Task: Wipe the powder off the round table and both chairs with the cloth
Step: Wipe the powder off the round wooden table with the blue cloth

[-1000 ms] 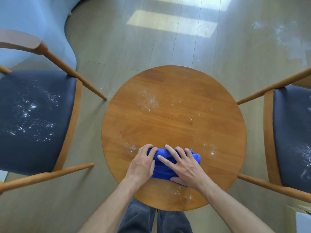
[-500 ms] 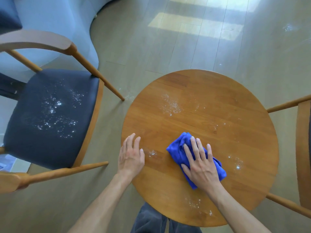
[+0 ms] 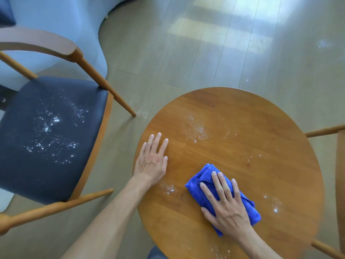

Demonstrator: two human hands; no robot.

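Head view, right hand (image 3: 226, 208) pressing cloth (image 3: 207, 181)

— What sort of place is this?
— A home, by the look: plank floor (image 3: 186, 53), round table (image 3: 242, 128) at center, cushioned chair (image 3: 46, 137) left, pale sofa (image 3: 56, 15) upper left.

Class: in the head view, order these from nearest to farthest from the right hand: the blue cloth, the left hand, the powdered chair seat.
1. Blue cloth: under the right hand.
2. Left hand: flat on the table's left side.
3. Chair seat: beyond the table, far left.
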